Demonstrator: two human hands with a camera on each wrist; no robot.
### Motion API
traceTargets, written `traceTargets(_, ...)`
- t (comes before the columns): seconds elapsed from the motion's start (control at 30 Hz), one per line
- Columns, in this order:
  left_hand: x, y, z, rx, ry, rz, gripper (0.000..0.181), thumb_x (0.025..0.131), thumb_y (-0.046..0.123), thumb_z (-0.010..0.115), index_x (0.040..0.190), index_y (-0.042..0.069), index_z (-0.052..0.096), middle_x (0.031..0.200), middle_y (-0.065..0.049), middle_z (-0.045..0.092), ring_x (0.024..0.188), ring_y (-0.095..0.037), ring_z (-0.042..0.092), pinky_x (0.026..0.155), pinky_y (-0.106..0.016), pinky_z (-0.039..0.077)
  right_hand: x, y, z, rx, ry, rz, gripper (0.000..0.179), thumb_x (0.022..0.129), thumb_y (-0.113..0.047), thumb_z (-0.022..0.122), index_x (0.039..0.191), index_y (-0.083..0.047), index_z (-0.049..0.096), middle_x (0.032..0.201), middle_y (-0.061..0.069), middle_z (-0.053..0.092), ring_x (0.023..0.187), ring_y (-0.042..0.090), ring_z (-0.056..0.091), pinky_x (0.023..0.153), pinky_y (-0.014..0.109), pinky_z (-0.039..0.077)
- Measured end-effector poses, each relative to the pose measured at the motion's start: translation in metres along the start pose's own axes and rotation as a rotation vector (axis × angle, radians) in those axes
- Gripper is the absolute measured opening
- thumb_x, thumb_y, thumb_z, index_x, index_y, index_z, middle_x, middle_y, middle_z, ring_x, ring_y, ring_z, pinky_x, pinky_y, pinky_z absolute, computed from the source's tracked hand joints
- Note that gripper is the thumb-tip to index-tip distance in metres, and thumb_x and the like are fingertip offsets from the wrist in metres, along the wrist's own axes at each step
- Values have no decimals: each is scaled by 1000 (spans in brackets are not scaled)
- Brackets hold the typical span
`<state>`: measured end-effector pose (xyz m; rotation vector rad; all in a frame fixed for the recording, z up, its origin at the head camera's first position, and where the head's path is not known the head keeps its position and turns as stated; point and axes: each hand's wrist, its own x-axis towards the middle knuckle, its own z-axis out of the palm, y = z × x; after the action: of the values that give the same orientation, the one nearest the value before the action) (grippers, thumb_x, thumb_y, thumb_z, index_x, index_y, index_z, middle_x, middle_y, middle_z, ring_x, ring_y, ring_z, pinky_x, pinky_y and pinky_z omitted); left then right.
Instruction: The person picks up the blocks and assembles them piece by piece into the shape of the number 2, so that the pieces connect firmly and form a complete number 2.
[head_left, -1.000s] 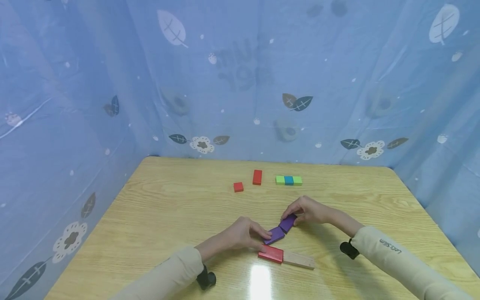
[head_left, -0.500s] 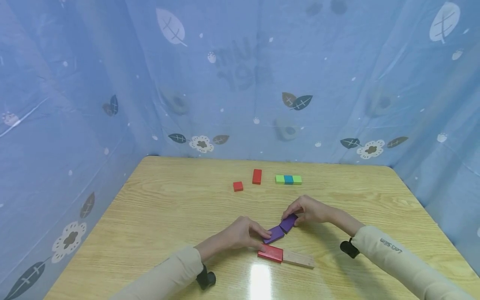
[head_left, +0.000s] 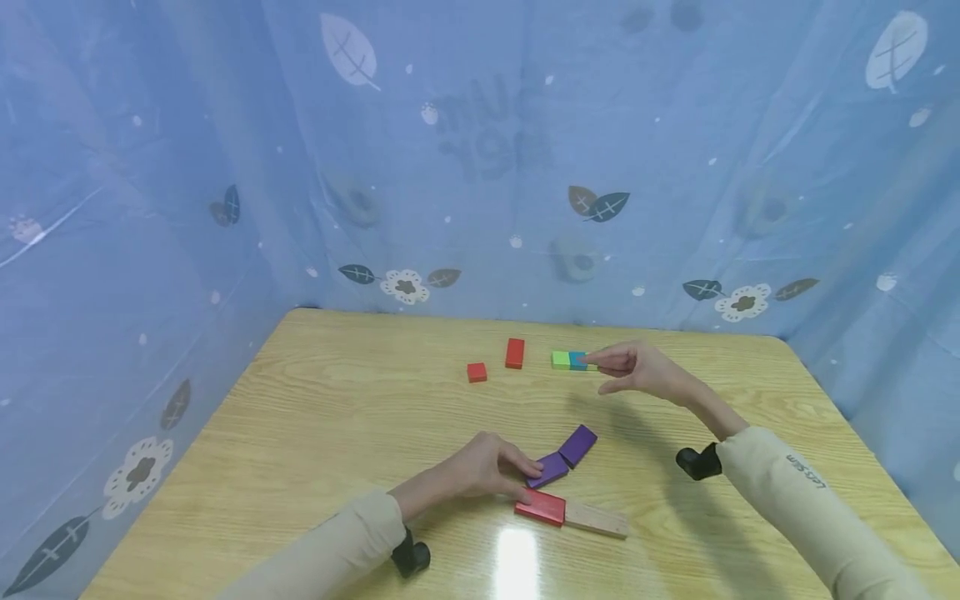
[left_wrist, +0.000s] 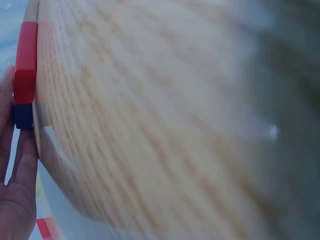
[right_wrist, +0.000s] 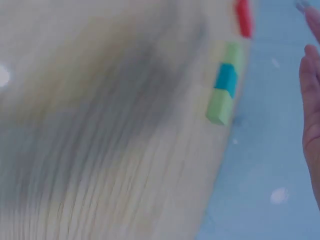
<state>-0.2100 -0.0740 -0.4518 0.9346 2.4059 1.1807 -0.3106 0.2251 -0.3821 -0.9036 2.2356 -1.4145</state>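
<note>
In the head view my left hand (head_left: pixel 480 468) rests at the near blocks. Its fingertips touch the left end of a purple block (head_left: pixel 550 470), and its thumb touches a red block (head_left: pixel 542 507). Against that red block's right end lies a plain wooden block (head_left: pixel 596 518). A second purple block (head_left: pixel 578 446) meets the first at an angle, untouched. My right hand (head_left: pixel 637 369) hovers with extended fingers and a gap below them to the thumb, holding nothing. Behind its fingertips is a row of a green block (head_left: pixel 560 360), a blue block (right_wrist: pixel 226 79) and another green block (right_wrist: pixel 220 106).
Farther back on the wooden table (head_left: pixel 360 400) lie a red oblong block (head_left: pixel 514 353) and a smaller red block (head_left: pixel 477 372). A blue patterned curtain (head_left: pixel 465 167) hangs along the table's back and sides.
My right hand has let go of the second purple block and moved away toward the green and blue row. That block stays in place. My left hand keeps its position.
</note>
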Motion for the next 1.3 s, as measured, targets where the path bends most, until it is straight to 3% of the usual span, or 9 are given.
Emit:
traceTargets(0.1, -1, 0, -1, -7, 2, -8, 32, 72, 19, 85, 102, 14, 75, 108, 10, 69, 104, -1, 60, 95, -19, 43, 5, 6, -9, 176, 131, 0, 49, 86, -1, 68, 132, 6, 52, 132, 12, 57, 116, 5, 56, 93, 26, 48)
traceTargets(0.23, -1, 0, 0, -13, 7, -13, 32, 71, 18, 85, 102, 14, 75, 108, 10, 69, 104, -1, 60, 96, -19, 43, 9, 23, -14, 411, 293, -75, 46, 89, 8, 61, 134, 5, 50, 126, -1, 63, 115, 6, 57, 95, 24, 46)
traceTargets(0.4, -1, -1, 0, -11, 16, -16, 32, 71, 18, 85, 102, 15, 75, 108, 10, 69, 104, -1, 60, 97, -20, 42, 15, 43, -14, 692, 459, -168, 48, 90, 15, 53, 137, 7, 45, 123, 2, 65, 114, 9, 59, 96, 24, 45)
traceTargets(0.57, 0, -1, 0, -11, 14, -13, 31, 72, 18, 84, 102, 15, 75, 108, 11, 69, 104, 0, 60, 96, -19, 42, 19, 58, -7, 811, 625, -143, 49, 89, 15, 56, 136, 9, 43, 118, 5, 67, 108, 10, 63, 92, 23, 47)
traceTargets(0.7, 0, 1, 1, -15, 11, -8, 31, 72, 18, 84, 102, 13, 75, 108, 9, 70, 104, -1, 60, 96, -19, 42, 19, 67, -3, 779, 708, -7, 56, 87, 10, 61, 139, 7, 41, 119, 2, 65, 110, 8, 61, 89, 19, 48)
traceTargets(0.9, 0, 1, 1, -14, 10, -7, 31, 73, 18, 84, 102, 13, 75, 108, 8, 70, 103, 0, 60, 95, -18, 43, 16, 75, 3, 707, 652, 162, 66, 90, 2, 63, 147, 0, 31, 150, 11, 35, 138, 17, 32, 91, 15, 45)
traceTargets(1.03, 0, 1, 1, -18, 9, -12, 31, 72, 18, 84, 101, 13, 75, 108, 8, 70, 103, 0, 60, 96, -18, 42, 17, 77, 6, 636, 586, 181, 69, 90, 4, 62, 149, 1, 26, 155, 16, 22, 143, 23, 21, 93, 14, 43)
traceTargets(1.3, 0, 1, 0, -28, 10, -10, 30, 73, 17, 84, 101, 12, 76, 107, 8, 70, 103, 0, 60, 95, -17, 43, 22, 83, 6, 440, 487, 176, 68, 87, 6, 65, 145, 7, 31, 152, 23, 27, 141, 30, 24, 101, 18, 38)
